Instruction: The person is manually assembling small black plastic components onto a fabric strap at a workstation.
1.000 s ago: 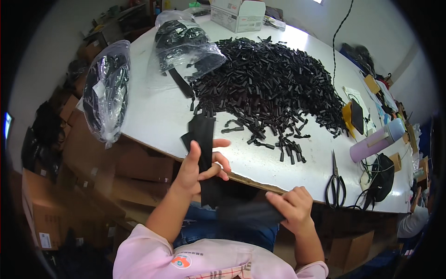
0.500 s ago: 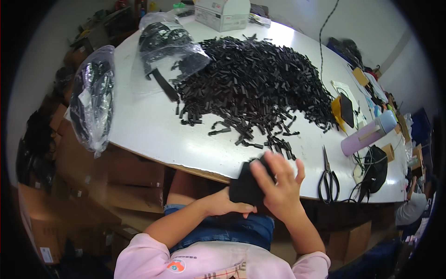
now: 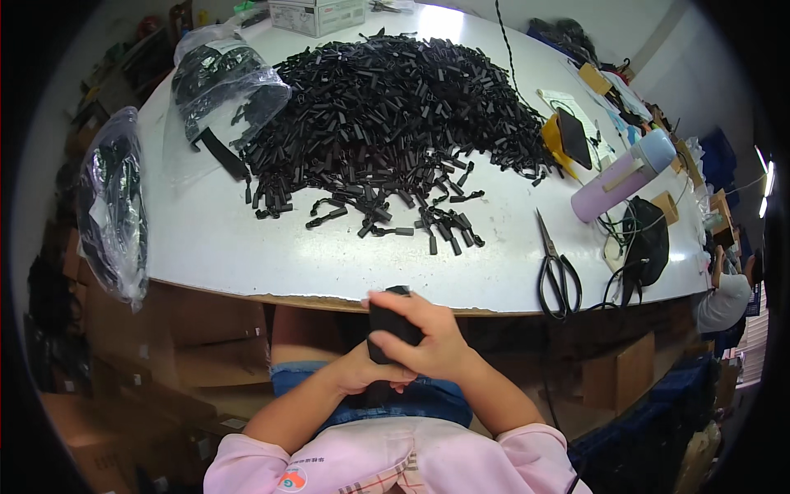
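Note:
Just off the table's front edge, both my hands are closed on a black, block-like bundle [image 3: 393,319], whose exact kind I cannot make out. My left hand [image 3: 360,370] grips its lower end from below. Over its right side and top wraps my right hand [image 3: 438,336], thumb across the front. Beyond my hands, a large heap of small black pieces with short cords or loops [image 3: 378,107] covers the middle of the white table [image 3: 247,255]. Several loose ones [image 3: 448,226] lie at the heap's near edge.
Black-handled scissors [image 3: 558,276] lie to the right, with a lilac bottle [image 3: 613,185], a phone [image 3: 573,138] and a black pouch [image 3: 646,243] beyond. Clear plastic bags of black goods [image 3: 113,206] sit at left, and a white box [image 3: 317,15] at the back. Cardboard boxes [image 3: 218,354] stand below.
My right hand has come down from its raised, spread pose and closed round the black bundle. The bundle now looks narrower and more upright. The whole view has shifted.

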Tool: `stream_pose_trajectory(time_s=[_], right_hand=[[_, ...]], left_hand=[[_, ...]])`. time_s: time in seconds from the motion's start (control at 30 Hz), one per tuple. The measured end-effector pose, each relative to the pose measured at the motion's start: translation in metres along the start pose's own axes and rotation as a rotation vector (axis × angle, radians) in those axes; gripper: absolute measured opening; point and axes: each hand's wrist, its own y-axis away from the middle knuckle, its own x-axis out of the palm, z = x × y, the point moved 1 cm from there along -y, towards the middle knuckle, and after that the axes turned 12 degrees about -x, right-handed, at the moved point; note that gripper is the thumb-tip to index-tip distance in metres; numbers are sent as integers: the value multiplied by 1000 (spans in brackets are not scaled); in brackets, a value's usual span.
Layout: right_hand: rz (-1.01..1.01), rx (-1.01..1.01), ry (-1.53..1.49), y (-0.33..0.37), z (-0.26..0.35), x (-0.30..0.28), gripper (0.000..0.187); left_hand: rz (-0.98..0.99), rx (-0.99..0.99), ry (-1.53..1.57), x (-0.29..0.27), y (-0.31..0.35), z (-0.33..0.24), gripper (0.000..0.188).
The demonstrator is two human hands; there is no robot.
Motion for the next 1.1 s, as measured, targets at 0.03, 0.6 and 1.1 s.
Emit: stream_pose_trajectory(time_s=[0.03, 0.6, 1.1], right_hand=[[-14, -57, -16, 0, -3, 2, 39], [243, 37, 899, -30, -49, -50, 57], [-179, -228, 255, 15, -1, -12, 25]], left_hand=[[-5, 7, 3, 0, 0, 2, 20], [-182, 161, -70, -4, 8, -24, 26], [-197, 119, -56, 1, 9, -12, 17]])
